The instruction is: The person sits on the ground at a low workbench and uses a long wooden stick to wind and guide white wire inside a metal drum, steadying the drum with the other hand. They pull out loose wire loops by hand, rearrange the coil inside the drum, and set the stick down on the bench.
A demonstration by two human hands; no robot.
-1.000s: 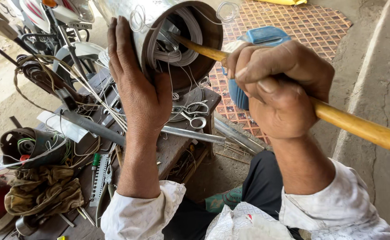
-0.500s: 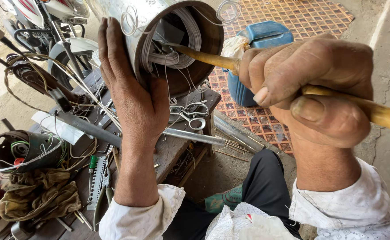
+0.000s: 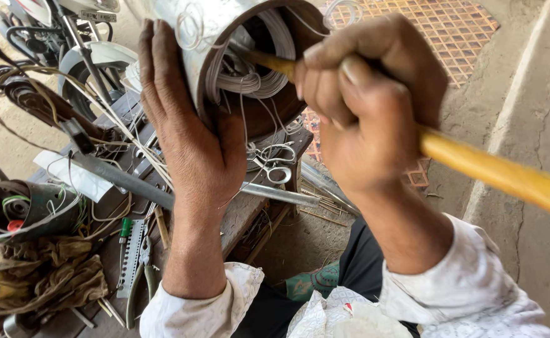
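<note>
The left hand (image 3: 190, 134) lies flat and open against the outside of a metal cylinder (image 3: 215, 37), fingers pointing up along its wall, steadying it above the workbench. The right hand (image 3: 369, 103) is clenched around a yellow wooden stick (image 3: 494, 172), whose far end pokes into the cylinder's open mouth. The cylinder is dull grey, lying on its side and open toward the camera; inside it sit coils of pale wire (image 3: 256, 69), with loose strands spilling down over the rim. Just below, on the wooden workbench (image 3: 243, 213), lie scissors (image 3: 275, 169) and a grey metal bar (image 3: 137, 184) among tangled wires. Farther left are pliers (image 3: 140, 269), a crumpled brown rag (image 3: 40, 278) and a dark round can (image 3: 18, 206) holding bits of coloured wire.
</note>
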